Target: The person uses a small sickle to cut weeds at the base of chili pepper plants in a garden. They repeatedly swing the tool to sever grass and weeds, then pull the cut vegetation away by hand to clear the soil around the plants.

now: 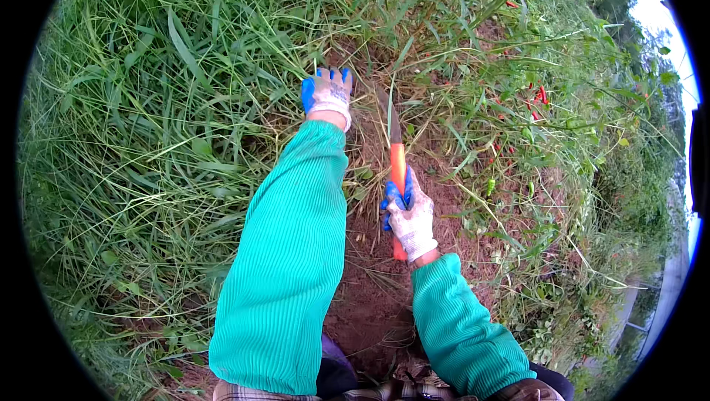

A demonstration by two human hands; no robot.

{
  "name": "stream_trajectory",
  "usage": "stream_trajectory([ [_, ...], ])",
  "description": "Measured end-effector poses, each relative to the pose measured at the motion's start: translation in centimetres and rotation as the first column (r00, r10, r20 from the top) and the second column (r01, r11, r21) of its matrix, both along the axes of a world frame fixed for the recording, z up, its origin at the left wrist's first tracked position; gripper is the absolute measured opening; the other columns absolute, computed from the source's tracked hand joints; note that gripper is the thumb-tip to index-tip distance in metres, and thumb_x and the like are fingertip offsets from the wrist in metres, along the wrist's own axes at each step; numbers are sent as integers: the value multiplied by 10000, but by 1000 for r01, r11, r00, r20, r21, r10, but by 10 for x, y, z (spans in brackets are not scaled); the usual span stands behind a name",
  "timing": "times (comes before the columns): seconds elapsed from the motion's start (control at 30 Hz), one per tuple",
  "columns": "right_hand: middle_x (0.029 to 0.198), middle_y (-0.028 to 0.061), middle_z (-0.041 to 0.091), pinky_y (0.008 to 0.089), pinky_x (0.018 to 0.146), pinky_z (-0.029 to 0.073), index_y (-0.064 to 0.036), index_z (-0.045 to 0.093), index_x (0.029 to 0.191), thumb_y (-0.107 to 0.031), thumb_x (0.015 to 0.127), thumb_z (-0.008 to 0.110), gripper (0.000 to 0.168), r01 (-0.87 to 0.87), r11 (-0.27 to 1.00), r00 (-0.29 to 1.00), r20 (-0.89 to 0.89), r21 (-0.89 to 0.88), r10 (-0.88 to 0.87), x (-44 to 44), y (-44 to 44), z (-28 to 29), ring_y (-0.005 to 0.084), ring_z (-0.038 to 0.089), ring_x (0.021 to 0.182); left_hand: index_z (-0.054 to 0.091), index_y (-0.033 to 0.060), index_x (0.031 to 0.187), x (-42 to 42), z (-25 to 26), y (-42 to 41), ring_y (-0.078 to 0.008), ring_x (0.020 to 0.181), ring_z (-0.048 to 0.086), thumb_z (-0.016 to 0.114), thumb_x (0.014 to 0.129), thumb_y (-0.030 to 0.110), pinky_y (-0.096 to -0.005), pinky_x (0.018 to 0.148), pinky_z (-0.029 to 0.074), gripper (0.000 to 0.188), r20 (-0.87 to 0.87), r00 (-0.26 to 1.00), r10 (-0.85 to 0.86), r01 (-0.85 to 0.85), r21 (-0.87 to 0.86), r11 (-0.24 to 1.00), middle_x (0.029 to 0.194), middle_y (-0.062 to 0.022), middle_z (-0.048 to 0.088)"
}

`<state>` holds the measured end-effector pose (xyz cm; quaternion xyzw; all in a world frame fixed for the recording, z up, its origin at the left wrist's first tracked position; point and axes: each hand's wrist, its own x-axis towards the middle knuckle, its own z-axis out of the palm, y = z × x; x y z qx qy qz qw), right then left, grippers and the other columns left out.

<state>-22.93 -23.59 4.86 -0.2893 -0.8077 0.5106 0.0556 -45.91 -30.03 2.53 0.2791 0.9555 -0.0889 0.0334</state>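
My right hand (410, 215), in a white glove with blue palm and fingers, grips the orange handle of a hand sickle (397, 162). Its dark metal blade points away from me, partly behind grass stalks. My left hand (330, 93), in a matching glove, is farther forward and to the left, back up, at the edge of tall green grass (222, 85). Grass blades lie around its fingers; the palm side is hidden, so whether it holds any cannot be told. Reddish-brown soil (371, 290) lies between my green-sleeved arms.
Chili pepper plants with red peppers (541, 95) and a green pepper (490, 186) stand to the right, mixed with weeds. Dense grass covers the left side. Dry cut-looking stalks (427, 101) lie on the soil ahead. A pale paved strip (668, 284) runs along the far right.
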Motion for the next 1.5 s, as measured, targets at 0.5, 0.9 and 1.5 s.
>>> stream_trajectory([
  [0.5, 631, 21, 558, 222, 386, 411, -87, 350, 1319, -144, 862, 539, 498, 173, 907, 980, -28, -383, -198, 42, -21, 20, 62, 487, 444, 529, 177, 1116, 37, -2, -123, -252, 1005, 521, 636, 634, 141, -378, 802, 398, 495, 51, 990, 133, -141, 197, 970, 1057, -94, 553],
  [0.9, 762, 204, 597, 417, 624, 473, -73, 277, 1337, -144, 772, 562, 637, -325, 822, 925, -26, 467, 380, -61, 29, 14, 355, 600, 684, 163, 111, 1365, -38, 23, -48, -321, 1212, 369, 830, 481, 358, -385, 925, 399, 1134, 275, 930, 242, -286, 130, 950, 1331, -137, 369],
  [1.5, 628, 7, 563, 219, 396, 427, -86, 360, 1315, -154, 844, 548, 512, 69, 971, 970, -214, -230, -120, -21, 20, 26, 52, 497, 459, 532, 94, 934, 30, -8, -102, -268, 887, 551, 673, 545, 133, -380, 753, 439, 415, 8, 995, 104, -99, 391, 915, 881, -86, 594],
])
